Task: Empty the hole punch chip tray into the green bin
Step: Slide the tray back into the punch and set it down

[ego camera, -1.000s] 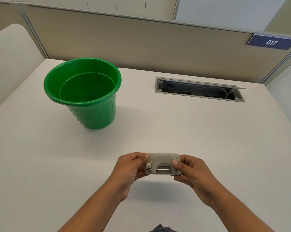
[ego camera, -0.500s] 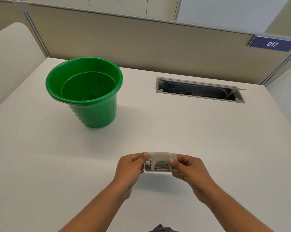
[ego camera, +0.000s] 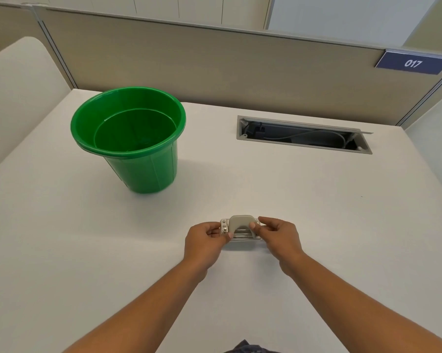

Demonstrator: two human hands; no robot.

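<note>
Broadly, a white desk (ego camera: 316, 225) fills the view, with the green bin (ego camera: 130, 138) upright at far left and a cable slot (ego camera: 303, 135) at far right. Near centre, the left hand (ego camera: 204, 240) and right hand (ego camera: 278, 236) pinch opposite ends of the small grey hole punch (ego camera: 240, 225), low over the desk.

You get bright, even light from overhead; soft shadows on the white matte desk top (ego camera: 62, 250); sharp focus; wide-angle bowing at the edges.
</note>
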